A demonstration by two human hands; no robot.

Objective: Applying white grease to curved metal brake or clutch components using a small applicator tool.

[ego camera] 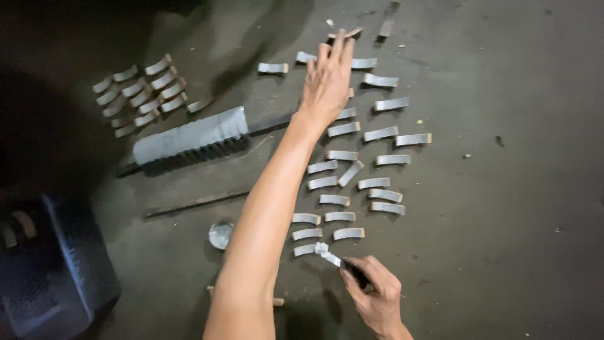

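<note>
Here left hand (327, 79) reaches outstretched; right hand (376, 296) grips brush (336, 259).

pale silver-grey curved metal pieces (384, 133) on dark grey floor (503, 239), white-coated brush tip (327, 253), grey-topped black-bristled brush (192, 141), blue-grey crate (56, 271).

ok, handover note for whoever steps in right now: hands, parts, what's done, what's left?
Left hand: stretched out, open, fingertips at a curved piece at the far end.
Right hand: grips a small brush, silvery tip on the nearest piece.
Parts: loose curved pieces spread on the floor; tidy batch far left beyond a long coated bar; small round tin.
Done: most pieces look silver-coated.
Left: cannot tell which lack coating.
</note>
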